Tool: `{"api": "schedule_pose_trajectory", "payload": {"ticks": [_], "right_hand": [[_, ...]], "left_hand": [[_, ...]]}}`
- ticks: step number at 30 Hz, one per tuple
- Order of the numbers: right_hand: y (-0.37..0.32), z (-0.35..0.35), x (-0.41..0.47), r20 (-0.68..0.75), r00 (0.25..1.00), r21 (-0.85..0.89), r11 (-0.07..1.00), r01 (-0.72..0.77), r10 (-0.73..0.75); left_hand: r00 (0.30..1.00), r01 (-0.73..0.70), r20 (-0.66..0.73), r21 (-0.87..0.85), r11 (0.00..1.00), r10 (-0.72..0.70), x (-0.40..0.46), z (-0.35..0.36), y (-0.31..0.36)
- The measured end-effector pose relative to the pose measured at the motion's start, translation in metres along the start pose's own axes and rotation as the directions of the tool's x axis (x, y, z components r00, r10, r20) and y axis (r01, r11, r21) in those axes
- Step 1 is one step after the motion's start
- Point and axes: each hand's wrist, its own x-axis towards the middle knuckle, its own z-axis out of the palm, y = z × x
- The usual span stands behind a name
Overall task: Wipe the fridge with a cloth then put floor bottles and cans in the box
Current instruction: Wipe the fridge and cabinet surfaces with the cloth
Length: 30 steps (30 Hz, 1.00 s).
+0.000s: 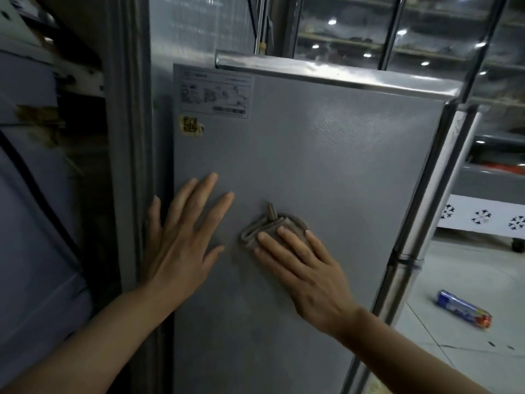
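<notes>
A grey fridge side panel fills the middle of the head view, with a label and a yellow sticker at its upper left. My right hand presses a folded grey-brown cloth flat against the panel; the fingers cover the cloth's lower part. My left hand rests flat on the panel to the left of the cloth, fingers spread, holding nothing. A blue can lies on its side on the floor at the right.
A shiny metal edge runs down the fridge's right side. A grey frame stands close on the left. A white counter with snowflake marks stands at the right, over a pale tiled floor.
</notes>
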Motion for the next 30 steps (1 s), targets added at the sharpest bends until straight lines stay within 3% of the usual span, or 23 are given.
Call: {"api": "schedule_pose_trajectory", "payload": {"ticks": [6, 8, 10, 12, 14, 16, 22, 24, 26, 28, 30], "right_hand": [[0.018, -0.015, 0.076, -0.232, 0.922, 0.072, 0.951, -0.302, 0.310], [-0.007, -0.001, 0.068, -0.205, 0.946, 0.079, 0.968, -0.239, 0.250], [-0.029, 0.013, 0.047, -0.087, 0.995, 0.033, 0.998, -0.055, 0.057], [-0.035, 0.016, 0.033, 0.032, 0.997, -0.011, 0.998, 0.065, -0.065], [-0.029, 0.012, 0.036, 0.053, 0.994, -0.033, 0.994, 0.102, -0.101], [-0.020, 0.001, 0.052, 0.017, 0.997, -0.033, 0.996, 0.078, -0.077], [-0.013, -0.011, 0.128, -0.226, 0.955, 0.005, 0.981, -0.194, 0.190], [-0.031, 0.003, 0.119, -0.214, 0.969, -0.004, 0.991, -0.130, 0.126], [-0.049, 0.015, 0.099, -0.116, 0.992, -0.031, 0.999, 0.044, -0.047], [-0.055, 0.019, 0.087, 0.005, 0.980, -0.065, 0.978, 0.200, -0.200], [-0.052, 0.013, 0.092, 0.050, 0.966, -0.089, 0.963, 0.256, -0.252]], "left_hand": [[0.998, 0.057, 0.003, -0.077, 0.995, -0.057, -0.013, 0.008, -0.020], [0.998, 0.055, 0.001, -0.129, 0.990, -0.055, -0.014, 0.010, -0.019], [0.999, 0.051, 0.011, -0.167, 0.985, -0.050, -0.013, 0.010, -0.019], [0.999, 0.030, 0.024, -0.189, 0.982, -0.026, -0.014, 0.006, -0.022], [0.999, 0.001, 0.035, -0.212, 0.977, 0.007, -0.017, 0.003, -0.026], [0.999, -0.004, 0.034, -0.259, 0.966, 0.013, -0.021, 0.000, -0.031], [0.990, 0.117, -0.004, -0.505, 0.855, -0.138, -0.037, 0.001, -0.045], [0.989, 0.120, -0.010, -0.513, 0.850, -0.145, -0.043, 0.000, -0.047], [0.988, 0.123, -0.018, -0.511, 0.851, -0.153, -0.048, -0.002, -0.047], [0.986, 0.131, -0.022, -0.510, 0.850, -0.165, -0.053, -0.004, -0.047], [0.983, 0.142, -0.028, -0.505, 0.852, -0.181, -0.056, -0.008, -0.047]]}}
